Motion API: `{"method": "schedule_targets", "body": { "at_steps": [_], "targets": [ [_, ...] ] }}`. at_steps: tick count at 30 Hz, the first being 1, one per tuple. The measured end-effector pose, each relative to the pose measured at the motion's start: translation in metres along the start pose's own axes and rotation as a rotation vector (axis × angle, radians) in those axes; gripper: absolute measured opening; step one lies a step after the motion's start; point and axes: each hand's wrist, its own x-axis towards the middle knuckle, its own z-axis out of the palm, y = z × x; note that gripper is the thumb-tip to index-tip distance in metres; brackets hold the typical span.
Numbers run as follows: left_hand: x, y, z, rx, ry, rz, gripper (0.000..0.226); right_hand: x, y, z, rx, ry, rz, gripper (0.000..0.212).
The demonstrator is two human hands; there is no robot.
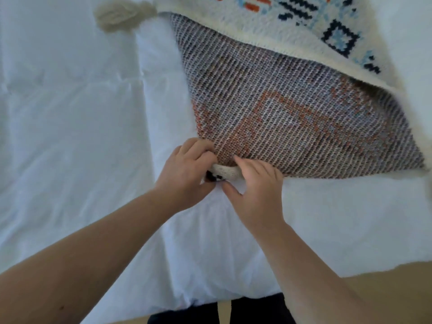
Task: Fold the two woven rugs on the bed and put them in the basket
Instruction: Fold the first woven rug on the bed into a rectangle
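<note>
- Woven rug (pixel 292 108): on the white bed (pixel 70 113), near corner turned back, grey-and-orange underside up, patterned face beyond at the top edge; tassel (pixel 124 16) off its far-left corner.
- Folded flap: a triangle narrowing toward the near corner, which sits right at the fingertips; fold line running diagonally from upper left to lower right.
- Left hand (pixel 187 174): fingers curled, pinching the cream corner edge.
- Right hand (pixel 254 183): touching the same corner, fingers bent over it, thumb spread below; grip probable.
- Both hands equally near.
- Second rug, basket: not visible.
</note>
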Motion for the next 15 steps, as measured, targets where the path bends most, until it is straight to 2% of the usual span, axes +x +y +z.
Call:
{"method": "schedule_targets", "body": {
  "at_steps": [7, 11, 15],
  "targets": [
    [-0.003, -0.005, -0.011, -0.090, 0.026, -0.055, 0.014, 0.007, -0.009, -0.009, 0.051, 0.021, -0.023, 0.048],
    [-0.010, -0.003, -0.005, -0.146, 0.055, -0.107, 0.013, 0.003, -0.011, -0.008, 0.094, 0.047, -0.031, 0.033],
    [-0.015, -0.009, -0.002, -0.154, -0.067, -0.038, 0.020, -0.004, -0.004, -0.012, 0.156, 0.088, -0.073, 0.011]
  ]
}}
